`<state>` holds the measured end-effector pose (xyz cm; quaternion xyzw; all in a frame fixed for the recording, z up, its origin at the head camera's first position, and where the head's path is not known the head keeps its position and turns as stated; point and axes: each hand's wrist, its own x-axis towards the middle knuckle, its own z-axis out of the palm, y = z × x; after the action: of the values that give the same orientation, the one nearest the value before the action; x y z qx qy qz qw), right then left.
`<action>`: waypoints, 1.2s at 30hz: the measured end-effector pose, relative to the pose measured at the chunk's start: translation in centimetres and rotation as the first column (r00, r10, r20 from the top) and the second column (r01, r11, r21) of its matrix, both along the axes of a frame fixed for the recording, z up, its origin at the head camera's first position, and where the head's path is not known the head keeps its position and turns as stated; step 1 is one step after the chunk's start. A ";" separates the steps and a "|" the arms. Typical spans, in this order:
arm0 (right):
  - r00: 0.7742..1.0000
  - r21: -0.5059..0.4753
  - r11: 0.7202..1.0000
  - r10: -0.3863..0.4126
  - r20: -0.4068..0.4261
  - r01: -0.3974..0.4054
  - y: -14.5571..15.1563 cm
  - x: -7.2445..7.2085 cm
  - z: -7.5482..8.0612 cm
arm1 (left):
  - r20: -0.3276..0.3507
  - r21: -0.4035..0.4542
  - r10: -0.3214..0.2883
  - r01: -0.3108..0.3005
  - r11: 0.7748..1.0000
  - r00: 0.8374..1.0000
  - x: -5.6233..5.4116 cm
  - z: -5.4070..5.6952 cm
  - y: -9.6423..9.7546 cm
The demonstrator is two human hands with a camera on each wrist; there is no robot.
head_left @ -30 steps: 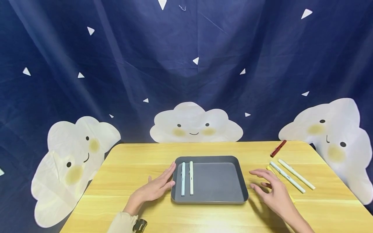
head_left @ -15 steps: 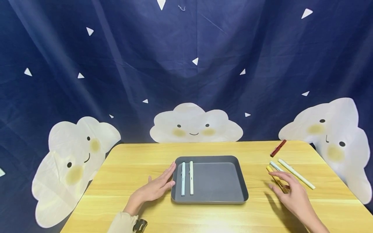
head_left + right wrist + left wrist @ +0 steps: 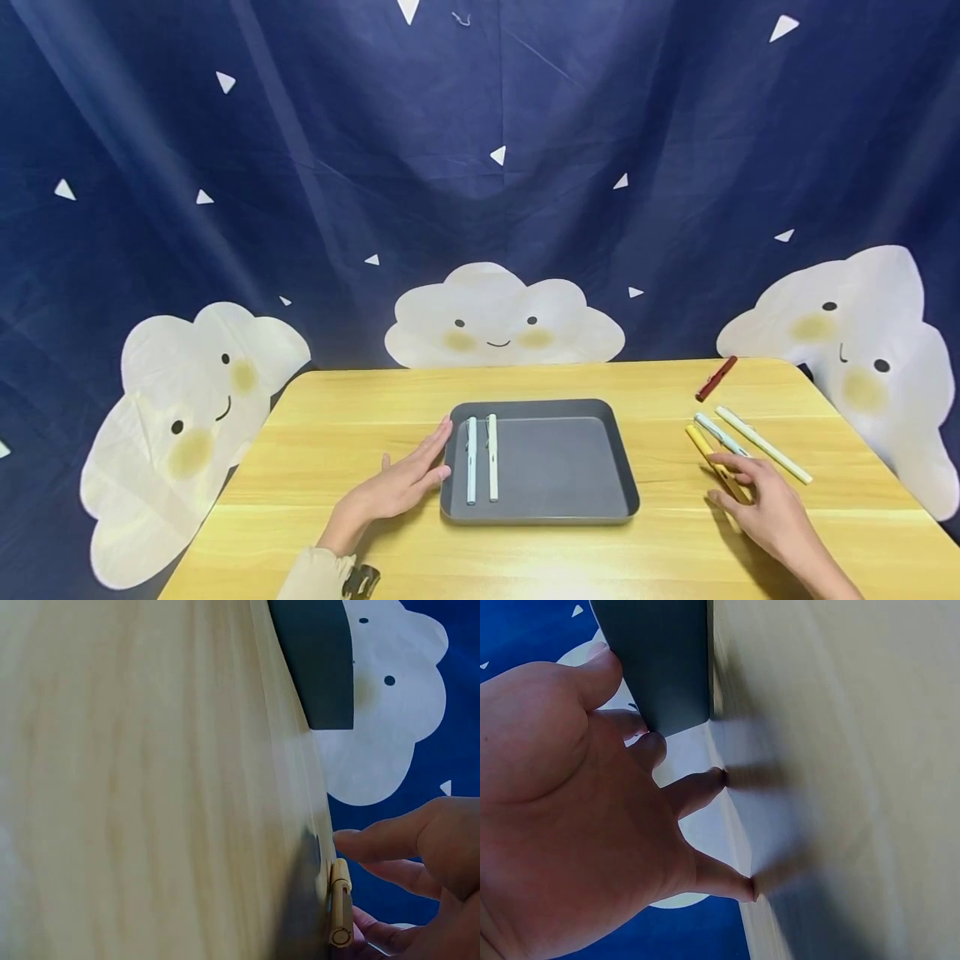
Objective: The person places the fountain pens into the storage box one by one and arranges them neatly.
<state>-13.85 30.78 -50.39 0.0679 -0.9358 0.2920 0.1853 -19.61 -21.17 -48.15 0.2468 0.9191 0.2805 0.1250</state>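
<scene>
Left hand [image 3: 399,483] lay straight-fingered against grey tray [image 3: 570,467]; right hand [image 3: 767,510] straddled yellow pen [image 3: 701,442] unclosed, pickup seemingly needing a pinch.

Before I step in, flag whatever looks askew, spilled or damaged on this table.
No spill or damage shows. Two pens lie side by side in the tray; four pens slant across the table to its right, the dark red pen oddest, apart and angled the other way.
</scene>
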 end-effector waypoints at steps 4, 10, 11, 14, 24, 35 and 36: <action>0.997 -0.014 1.000 0.015 0.071 -0.014 0.3 0.0 0.0 | 0.003 0.002 0.000 0.000 1.000 1.000 -0.2 -0.2 0.0; 0.995 0.006 1.000 0.001 0.100 -0.002 0.1 -0.4 0.1 | 0.011 -0.005 0.001 -0.001 1.000 1.000 -0.2 -0.4 -0.2; 0.995 0.013 1.000 -0.004 0.098 0.002 0.1 -0.4 0.1 | 0.009 -0.005 -0.002 0.002 1.000 1.000 -0.2 -0.4 -0.2; 0.994 0.026 1.000 -0.010 0.105 0.008 0.1 -0.5 0.2 | 0.007 -0.004 -0.005 0.005 1.000 1.000 -0.2 -0.4 -0.1; 0.977 0.022 1.000 -0.017 0.211 0.012 0.0 -0.9 1.0 | 0.022 -0.006 0.003 -0.003 1.000 1.000 -0.2 -0.3 -0.3; 0.971 -0.023 0.999 -0.019 0.239 0.025 0.1 -0.6 1.9 | 0.028 -0.001 -0.003 0.003 1.000 1.000 -0.2 -0.1 -0.3; 0.971 -0.030 0.999 -0.018 0.240 0.026 0.1 -0.6 1.9 | 0.029 0.001 -0.003 0.003 1.000 1.000 -0.2 -0.1 -0.2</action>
<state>-14.43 30.90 -48.46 0.0187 -0.9470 0.3116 0.0754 -19.83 -21.40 -48.25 0.2440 0.9168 0.2842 0.1387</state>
